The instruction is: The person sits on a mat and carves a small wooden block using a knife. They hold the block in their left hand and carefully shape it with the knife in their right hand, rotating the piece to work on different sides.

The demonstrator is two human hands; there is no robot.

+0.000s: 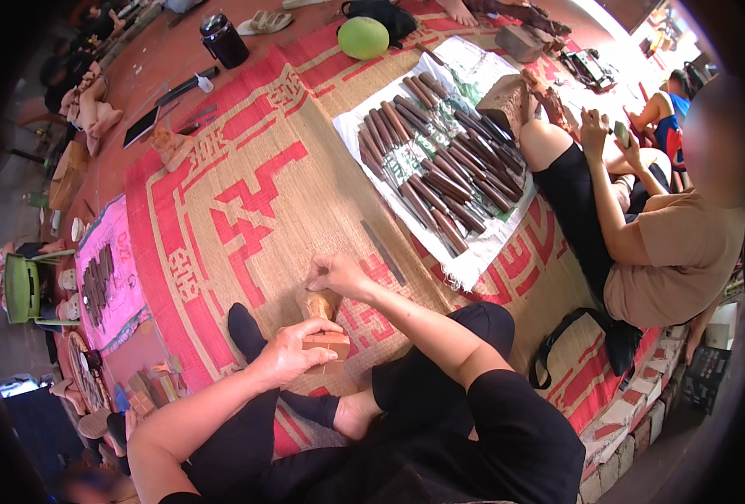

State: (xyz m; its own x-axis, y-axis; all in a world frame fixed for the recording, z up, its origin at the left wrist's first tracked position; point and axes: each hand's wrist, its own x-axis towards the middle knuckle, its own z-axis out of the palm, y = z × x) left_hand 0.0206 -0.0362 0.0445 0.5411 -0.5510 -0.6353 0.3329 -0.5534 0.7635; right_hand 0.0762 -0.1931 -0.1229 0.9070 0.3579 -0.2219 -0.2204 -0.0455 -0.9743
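My left hand (293, 349) is closed around the square base of a carved wooden block (336, 343), which sits low over the mat between my legs. The block's upper part is rounded and lighter in colour. Just above that carved end is my right hand (339, 277), its fingers pinched together. Whatever is between those fingertips, if anything, is too small to make out. Beyond my right hand, a thin dark strip (383, 252) lies on the mat.
Several wood-handled carving tools (440, 160) lie on a white cloth (482, 239) ahead right. A person (666, 227) sits at the right, handling a small greenish piece. Further off are a green round fruit (362, 38) and a black flask (224, 42). A pink cloth (129, 244) holds dark tools at left.
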